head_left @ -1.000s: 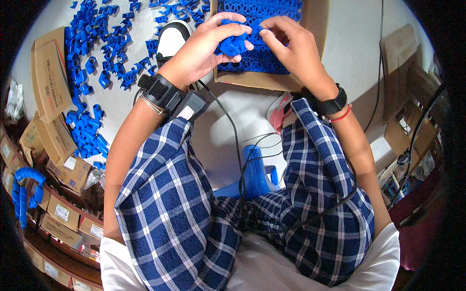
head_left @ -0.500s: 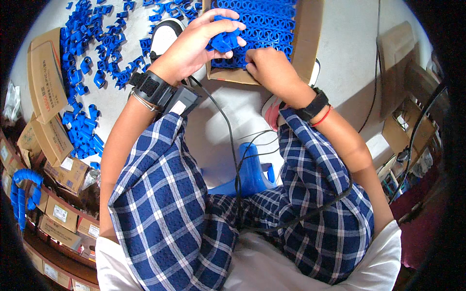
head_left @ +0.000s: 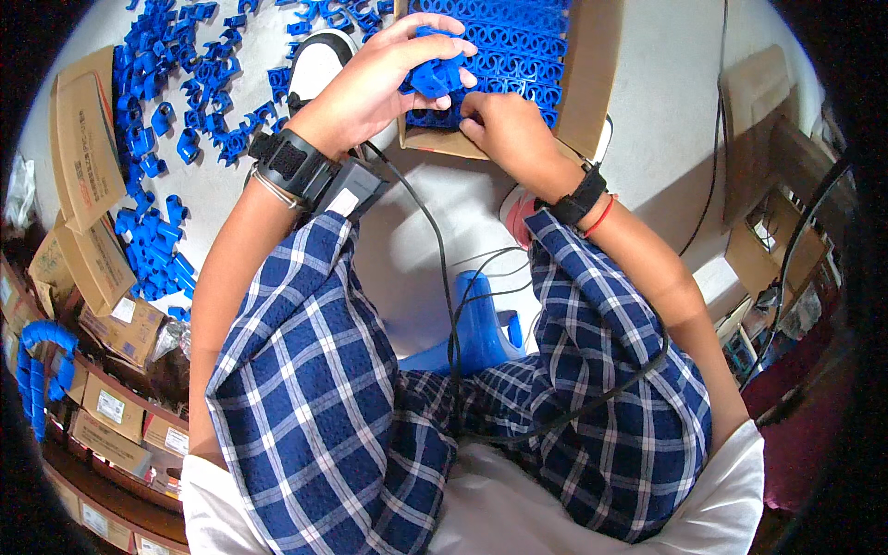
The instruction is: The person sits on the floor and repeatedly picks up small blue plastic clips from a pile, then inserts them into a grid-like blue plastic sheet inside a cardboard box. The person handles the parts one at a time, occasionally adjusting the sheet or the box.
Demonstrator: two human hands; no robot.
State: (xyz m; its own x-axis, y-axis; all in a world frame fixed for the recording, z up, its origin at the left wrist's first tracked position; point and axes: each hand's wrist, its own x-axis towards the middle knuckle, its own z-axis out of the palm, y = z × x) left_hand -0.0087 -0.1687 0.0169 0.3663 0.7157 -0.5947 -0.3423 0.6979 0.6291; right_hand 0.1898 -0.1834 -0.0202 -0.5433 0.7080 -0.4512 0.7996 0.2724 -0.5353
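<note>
Blue plastic pipe clips stand packed in tight rows inside an open cardboard box in front of me. Over the box's near left corner, my left hand curls around a few loose blue pipe clips, its fingers bent over them. My right hand reaches across the near edge of the box with its fingers bent down at the nearest row. Its fingertips are partly hidden, so I cannot make out what they pinch.
Many loose blue clips lie spread over the floor at the left, beside flattened cardboard. Stacked cartons stand lower left. A blue plastic stool shows between my legs. Black cables trail across the floor and my lap.
My right hand has shifted slightly left, toward my left hand, at the near row. My left hand keeps its hold on the clips, moved very slightly right.
</note>
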